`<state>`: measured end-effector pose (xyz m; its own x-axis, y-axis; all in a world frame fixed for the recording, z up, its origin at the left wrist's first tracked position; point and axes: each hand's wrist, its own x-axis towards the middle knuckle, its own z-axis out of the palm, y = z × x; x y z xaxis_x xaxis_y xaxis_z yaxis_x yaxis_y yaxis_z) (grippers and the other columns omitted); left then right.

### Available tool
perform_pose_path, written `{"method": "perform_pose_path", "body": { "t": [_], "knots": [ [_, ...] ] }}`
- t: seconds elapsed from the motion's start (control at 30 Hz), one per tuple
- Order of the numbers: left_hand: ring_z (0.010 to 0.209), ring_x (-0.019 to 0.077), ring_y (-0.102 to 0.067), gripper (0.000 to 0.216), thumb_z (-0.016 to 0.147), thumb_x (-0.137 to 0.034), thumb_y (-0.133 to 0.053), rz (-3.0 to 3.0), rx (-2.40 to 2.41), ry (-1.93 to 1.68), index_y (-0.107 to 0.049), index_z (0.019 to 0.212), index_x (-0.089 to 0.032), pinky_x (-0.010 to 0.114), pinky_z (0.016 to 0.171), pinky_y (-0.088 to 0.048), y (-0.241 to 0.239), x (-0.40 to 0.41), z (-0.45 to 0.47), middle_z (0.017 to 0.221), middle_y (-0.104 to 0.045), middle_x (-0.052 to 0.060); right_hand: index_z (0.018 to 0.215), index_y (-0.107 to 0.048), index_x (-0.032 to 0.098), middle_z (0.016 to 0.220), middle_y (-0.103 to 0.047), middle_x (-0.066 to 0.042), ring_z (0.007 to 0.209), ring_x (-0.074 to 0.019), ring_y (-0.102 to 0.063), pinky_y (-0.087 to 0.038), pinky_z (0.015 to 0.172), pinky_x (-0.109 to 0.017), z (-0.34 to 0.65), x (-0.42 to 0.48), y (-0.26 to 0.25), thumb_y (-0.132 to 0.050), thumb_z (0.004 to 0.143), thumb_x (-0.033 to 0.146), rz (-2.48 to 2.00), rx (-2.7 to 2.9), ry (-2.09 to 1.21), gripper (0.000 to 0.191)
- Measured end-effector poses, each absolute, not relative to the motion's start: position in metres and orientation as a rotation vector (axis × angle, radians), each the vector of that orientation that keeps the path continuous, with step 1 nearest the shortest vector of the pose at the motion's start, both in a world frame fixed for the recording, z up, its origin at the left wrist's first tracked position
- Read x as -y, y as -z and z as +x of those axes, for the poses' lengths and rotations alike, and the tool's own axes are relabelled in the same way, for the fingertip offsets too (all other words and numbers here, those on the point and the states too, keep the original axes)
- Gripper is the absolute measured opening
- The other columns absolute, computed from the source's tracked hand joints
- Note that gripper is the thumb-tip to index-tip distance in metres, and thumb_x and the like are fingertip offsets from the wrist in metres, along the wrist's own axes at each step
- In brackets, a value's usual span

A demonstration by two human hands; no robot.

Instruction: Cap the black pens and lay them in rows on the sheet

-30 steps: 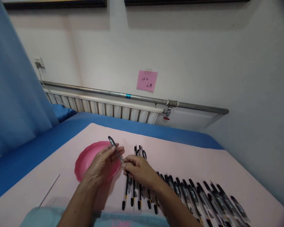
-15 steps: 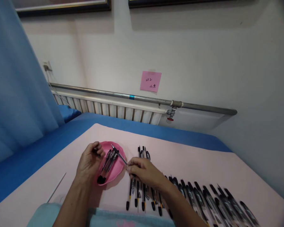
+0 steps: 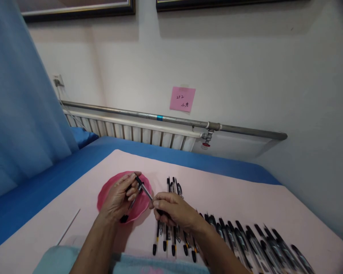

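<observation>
Held pen: clear-barrelled pen (image 3: 147,193) slanting over the pink dish's (image 3: 103,193) right rim, long axis from the left hand (image 3: 119,198) down to the right hand (image 3: 175,210).
Left hand: nearly closed, thumb and fingertips at the pen's black upper end; anything inside the curl, cannot tell.
Right hand: pinched closed round the lower barrel, beyond the dish's right rim.
Dish: toward the pink sheet's (image 3: 217,190) far-left corner, nearer the left hand.
Pen row (image 3: 228,230): toward the sheet's near-right edge.
</observation>
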<state>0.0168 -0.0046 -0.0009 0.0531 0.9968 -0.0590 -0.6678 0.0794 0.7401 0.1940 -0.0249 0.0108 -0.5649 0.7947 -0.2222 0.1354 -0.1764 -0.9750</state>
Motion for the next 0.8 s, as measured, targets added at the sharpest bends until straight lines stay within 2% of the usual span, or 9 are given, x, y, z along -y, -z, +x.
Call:
{"method": "perform_pose_path", "body": {
  "t": [0.13, 0.2, 0.3, 0.4, 0.5, 0.63, 0.7, 0.8],
  "knots": [
    [0.038, 0.0001, -0.027, 0.023, 0.066, -0.022, -0.068, 0.621, -0.725, -1.436, -0.062, 0.083, -0.007, 0.012, 0.032, -0.021, 0.003, 0.0019, 0.0188, 0.051, -0.038, -0.006, 0.066, -0.053, 0.017, 0.06, -0.053, 0.003, 0.056, -0.0083, -0.045, -0.033, 0.052, -0.019, 0.1877, 0.0275, -0.0101, -0.053, 0.072, 0.019, -1.197, 1.773, -1.297, 0.006],
    [0.038, 0.0002, -0.027, 0.023, 0.066, -0.022, -0.068, 0.602, -0.733, -1.452, -0.062, 0.083, -0.008, 0.012, 0.032, -0.021, 0.0032, 0.0017, 0.0191, 0.051, -0.037, -0.006, 0.067, -0.054, 0.017, 0.063, -0.054, 0.003, 0.062, -0.0096, -0.047, -0.035, 0.056, -0.02, 0.1859, 0.0282, -0.0108, -0.057, 0.068, 0.017, -1.221, 1.738, -1.202, 0.003],
    [0.038, 0.0004, -0.027, 0.025, 0.066, -0.022, -0.069, 0.577, -0.707, -1.458, -0.062, 0.085, -0.008, 0.012, 0.032, -0.021, 0.0014, 0.0031, 0.0196, 0.051, -0.035, -0.007, 0.079, -0.054, 0.018, 0.068, -0.056, 0.0, 0.06, -0.0112, -0.052, -0.038, 0.051, -0.021, 0.1863, 0.0277, -0.0111, -0.055, 0.072, 0.031, -1.113, 1.546, -1.59, 0.016],
    [0.039, 0.0006, -0.027, 0.024, 0.066, -0.021, -0.068, 0.569, -0.676, -1.452, -0.061, 0.085, -0.008, 0.012, 0.032, -0.022, -0.0012, 0.0051, 0.0206, 0.052, -0.036, -0.006, 0.082, -0.054, 0.016, 0.064, -0.056, -0.002, 0.049, -0.0102, -0.051, -0.033, 0.04, -0.019, 0.1884, 0.0265, -0.01, -0.045, 0.076, 0.047, -1.032, 1.352, -1.932, 0.033],
    [0.039, 0.0006, -0.027, 0.022, 0.067, -0.02, -0.067, 0.557, -0.659, -1.442, -0.061, 0.085, -0.008, 0.012, 0.032, -0.022, -0.0021, 0.0057, 0.0212, 0.052, -0.037, -0.006, 0.073, -0.054, 0.015, 0.056, -0.052, 0.002, 0.042, -0.0063, -0.042, -0.028, 0.038, -0.017, 0.1884, 0.0255, -0.0086, -0.053, 0.072, 0.039, -1.068, 1.346, -1.848, 0.024],
    [0.04, 0.0005, -0.027, 0.022, 0.068, -0.019, -0.067, 0.519, -0.652, -1.441, -0.061, 0.086, -0.008, 0.012, 0.032, -0.021, -0.0012, 0.0054, 0.0213, 0.053, -0.036, -0.006, 0.067, -0.051, 0.017, 0.059, -0.05, 0.004, 0.052, -0.0068, -0.044, -0.033, 0.046, -0.017, 0.1847, 0.0251, -0.0068, -0.063, 0.063, 0.025, -1.102, 1.383, -1.439, 0.015],
    [0.041, 0.0007, -0.028, 0.022, 0.069, -0.018, -0.066, 0.525, -0.649, -1.441, -0.061, 0.087, -0.008, 0.011, 0.032, -0.022, -0.0013, 0.0059, 0.0216, 0.054, -0.037, -0.005, 0.076, -0.053, 0.017, 0.064, -0.053, 0.002, 0.055, -0.0089, -0.049, -0.036, 0.046, -0.018, 0.1836, 0.0255, -0.006, -0.062, 0.066, 0.03, -1.068, 1.337, -1.578, 0.019],
    [0.041, 0.0008, -0.028, 0.02, 0.071, -0.018, -0.065, 0.546, -0.647, -1.438, -0.061, 0.087, -0.007, 0.011, 0.033, -0.022, -0.0018, 0.0068, 0.0222, 0.054, -0.036, -0.005, 0.085, -0.054, 0.016, 0.062, -0.055, -0.001, 0.046, -0.009, -0.048, -0.033, 0.039, -0.019, 0.1842, 0.0267, -0.0063, -0.047, 0.077, 0.046, -1.063, 1.233, -1.927, 0.033]
  ]
}}
